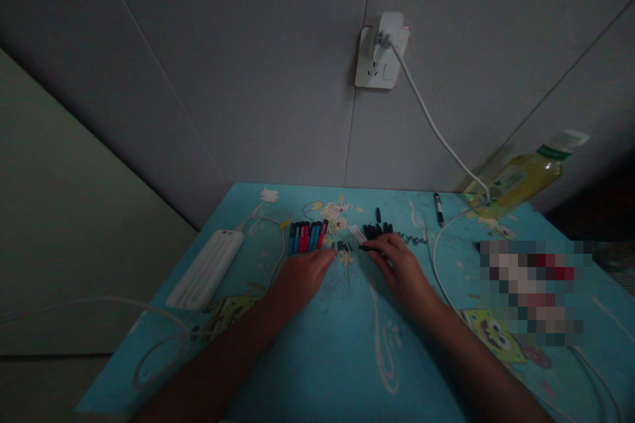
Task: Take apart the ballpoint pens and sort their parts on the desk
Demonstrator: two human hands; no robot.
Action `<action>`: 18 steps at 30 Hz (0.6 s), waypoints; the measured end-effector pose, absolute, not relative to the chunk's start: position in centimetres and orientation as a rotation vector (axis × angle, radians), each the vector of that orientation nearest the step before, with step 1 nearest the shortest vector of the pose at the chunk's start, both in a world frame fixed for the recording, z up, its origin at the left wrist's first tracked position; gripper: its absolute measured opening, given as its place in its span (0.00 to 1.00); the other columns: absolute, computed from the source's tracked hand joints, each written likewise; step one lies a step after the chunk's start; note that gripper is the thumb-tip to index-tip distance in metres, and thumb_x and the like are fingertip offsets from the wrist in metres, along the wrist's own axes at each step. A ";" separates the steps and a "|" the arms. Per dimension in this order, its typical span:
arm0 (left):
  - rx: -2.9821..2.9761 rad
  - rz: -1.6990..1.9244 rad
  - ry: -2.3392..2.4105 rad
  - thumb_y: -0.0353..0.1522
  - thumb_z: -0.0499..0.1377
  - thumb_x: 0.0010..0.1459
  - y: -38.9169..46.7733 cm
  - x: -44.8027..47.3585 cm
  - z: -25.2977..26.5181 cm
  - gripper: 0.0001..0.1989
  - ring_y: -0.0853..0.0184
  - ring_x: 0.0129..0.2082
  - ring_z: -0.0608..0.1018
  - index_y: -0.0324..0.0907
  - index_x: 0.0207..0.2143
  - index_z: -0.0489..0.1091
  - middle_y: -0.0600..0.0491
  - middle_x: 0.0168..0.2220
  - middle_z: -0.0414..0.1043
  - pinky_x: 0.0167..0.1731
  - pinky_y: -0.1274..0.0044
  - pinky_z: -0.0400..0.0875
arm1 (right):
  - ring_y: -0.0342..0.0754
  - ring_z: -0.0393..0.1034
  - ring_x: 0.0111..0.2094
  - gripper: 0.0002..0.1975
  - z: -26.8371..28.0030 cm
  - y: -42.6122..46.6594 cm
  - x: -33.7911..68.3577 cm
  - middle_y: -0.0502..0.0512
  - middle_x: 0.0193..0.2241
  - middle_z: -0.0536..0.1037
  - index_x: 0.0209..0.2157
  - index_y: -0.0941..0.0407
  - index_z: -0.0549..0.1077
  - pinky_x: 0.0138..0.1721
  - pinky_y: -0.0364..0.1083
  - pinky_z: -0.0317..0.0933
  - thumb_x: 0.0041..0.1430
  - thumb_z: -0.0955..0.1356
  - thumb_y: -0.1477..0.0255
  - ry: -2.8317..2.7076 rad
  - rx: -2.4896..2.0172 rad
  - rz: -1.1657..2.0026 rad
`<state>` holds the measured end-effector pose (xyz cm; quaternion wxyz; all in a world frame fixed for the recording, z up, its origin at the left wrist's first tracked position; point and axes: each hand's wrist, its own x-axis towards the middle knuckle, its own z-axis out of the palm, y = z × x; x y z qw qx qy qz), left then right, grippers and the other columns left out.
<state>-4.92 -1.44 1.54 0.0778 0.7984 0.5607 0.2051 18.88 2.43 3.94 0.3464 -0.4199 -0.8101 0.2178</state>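
Note:
My left hand (303, 276) rests on the table just below a row of red and blue pen barrels (306, 236) with dark ends. Its fingers are pressed together, and whatever they hold is too small to make out. Several short dark pieces (344, 246) lie between my two hands. My right hand (397, 268) has its thumb and fingers closed on a small black pen part (365, 248). Thin white sticks (356, 234), which look like pen refills, touch or lie close to those fingertips. Black pen caps (378, 230) line up just beyond the right hand.
A single dark cap (378, 215) and a black marker (439, 209) lie farther back. At left sits a white power strip (206, 269). A bottle of yellow liquid (523, 178) stands at right beside a white cable (434, 254). A blurred patch (533, 291) covers something at right.

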 end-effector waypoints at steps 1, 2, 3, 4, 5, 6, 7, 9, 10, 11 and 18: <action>2.400 0.621 1.668 0.36 0.47 0.69 -1.5 -4.9 1.6 0.16 0.67 0.37 0.80 0.46 0.52 0.69 0.51 0.40 0.78 0.39 0.77 0.72 | 0.50 0.70 0.42 0.13 3.9 2.4 18.8 0.58 0.40 0.71 0.48 0.52 0.75 0.45 0.50 0.67 0.66 0.62 0.71 -2.108 -1.069 0.567; 2.411 0.631 1.652 0.36 0.47 0.69 -1.5 -4.9 1.6 0.16 0.67 0.37 0.80 0.46 0.52 0.69 0.51 0.40 0.78 0.39 0.77 0.72 | 0.51 0.70 0.42 0.13 3.8 2.3 18.8 0.58 0.40 0.71 0.47 0.52 0.75 0.45 0.51 0.67 0.66 0.62 0.71 -2.113 -1.054 0.567; 2.423 0.645 1.635 0.36 0.47 0.69 -1.5 -4.9 1.7 0.15 0.67 0.37 0.79 0.46 0.52 0.70 0.51 0.39 0.78 0.38 0.77 0.72 | 0.51 0.70 0.42 0.13 3.7 2.3 18.7 0.58 0.41 0.70 0.47 0.51 0.75 0.46 0.51 0.67 0.66 0.63 0.72 -2.117 -1.042 0.564; 2.435 0.658 1.618 0.35 0.48 0.69 -1.6 -4.8 1.7 0.15 0.67 0.37 0.79 0.46 0.52 0.70 0.51 0.38 0.78 0.38 0.78 0.72 | 0.51 0.70 0.43 0.13 3.7 2.2 18.6 0.58 0.41 0.70 0.47 0.51 0.75 0.46 0.51 0.68 0.66 0.63 0.72 -2.117 -1.035 0.559; 2.444 0.666 1.604 0.35 0.48 0.69 -1.6 -4.8 1.8 0.15 0.67 0.37 0.79 0.46 0.51 0.70 0.51 0.38 0.78 0.38 0.78 0.72 | 0.51 0.70 0.43 0.13 3.7 2.2 18.6 0.58 0.41 0.70 0.47 0.51 0.75 0.46 0.52 0.68 0.66 0.63 0.72 -2.123 -1.025 0.557; 2.452 0.669 1.596 0.35 0.48 0.69 -1.7 -4.8 1.8 0.15 0.68 0.36 0.79 0.46 0.51 0.70 0.51 0.37 0.78 0.38 0.78 0.72 | 0.51 0.70 0.43 0.13 3.6 2.1 18.5 0.58 0.41 0.70 0.47 0.51 0.75 0.46 0.52 0.68 0.66 0.63 0.72 -2.131 -1.016 0.553; 2.458 0.666 1.592 0.35 0.48 0.69 -1.7 -4.8 1.9 0.15 0.68 0.36 0.79 0.46 0.51 0.70 0.51 0.37 0.78 0.38 0.78 0.72 | 0.51 0.70 0.43 0.13 3.7 2.0 18.4 0.58 0.41 0.70 0.47 0.51 0.75 0.46 0.52 0.68 0.66 0.62 0.72 -2.144 -1.009 0.552; 2.461 0.654 1.597 0.35 0.47 0.69 -1.7 -4.8 2.0 0.15 0.68 0.36 0.79 0.46 0.51 0.70 0.51 0.37 0.77 0.38 0.78 0.72 | 0.51 0.70 0.43 0.13 3.7 1.8 18.3 0.58 0.42 0.70 0.47 0.51 0.75 0.46 0.51 0.69 0.66 0.62 0.72 -2.163 -1.001 0.553; 2.462 0.647 1.601 0.35 0.47 0.69 -1.7 -4.8 2.0 0.15 0.67 0.37 0.79 0.46 0.51 0.70 0.51 0.38 0.77 0.38 0.78 0.72 | 0.50 0.70 0.43 0.13 3.7 1.8 18.2 0.58 0.42 0.70 0.48 0.51 0.75 0.46 0.51 0.68 0.66 0.62 0.72 -2.169 -0.997 0.558; 2.463 0.640 1.603 0.35 0.47 0.69 -1.7 -4.8 2.0 0.15 0.67 0.37 0.79 0.47 0.52 0.70 0.51 0.38 0.77 0.38 0.78 0.72 | 0.50 0.69 0.44 0.13 3.7 1.7 18.2 0.58 0.43 0.70 0.48 0.51 0.75 0.47 0.51 0.68 0.67 0.62 0.72 -2.174 -0.992 0.567; 2.497 0.505 1.544 0.36 0.47 0.69 -2.0 -4.4 2.1 0.15 0.65 0.36 0.79 0.45 0.48 0.71 0.50 0.37 0.77 0.38 0.74 0.71 | 0.49 0.70 0.44 0.14 3.4 1.4 17.6 0.56 0.42 0.73 0.50 0.50 0.74 0.48 0.50 0.67 0.66 0.63 0.74 -2.227 -0.860 0.736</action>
